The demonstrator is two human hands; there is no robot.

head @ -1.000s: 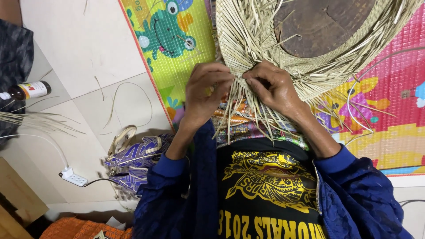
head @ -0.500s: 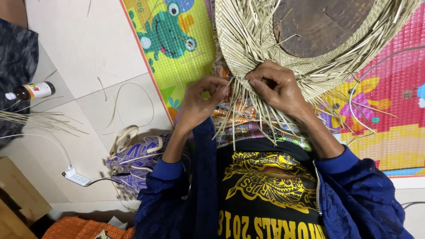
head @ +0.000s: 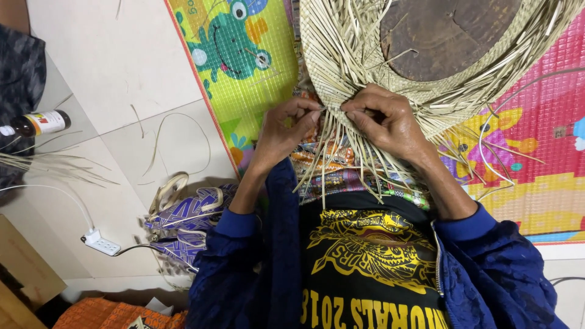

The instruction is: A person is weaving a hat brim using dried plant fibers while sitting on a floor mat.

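Note:
A half-woven straw hat point(head: 341, 55) lies over a round brown wooden mould point(head: 451, 36) at the top of the head view, with loose straw strands point(head: 341, 164) hanging from its near rim toward my lap. My left hand point(head: 283, 131) pinches a strand at the rim with thumb and fingertips. My right hand point(head: 387, 122) sits just right of it, fingers curled on strands at the same edge. The two hands nearly touch. Both arms wear dark blue sleeves.
A bright cartoon play mat point(head: 244, 67) covers the floor under the hat. On the pale floor at left lie a small brown bottle point(head: 36, 123), a bundle of spare straws point(head: 49, 166), a white power strip point(head: 100, 244) with cable and a purple patterned bag point(head: 183, 219).
My left hand has slid down and left along the rim and now pinches one strand. The right hand has stayed at the same spot on the edge.

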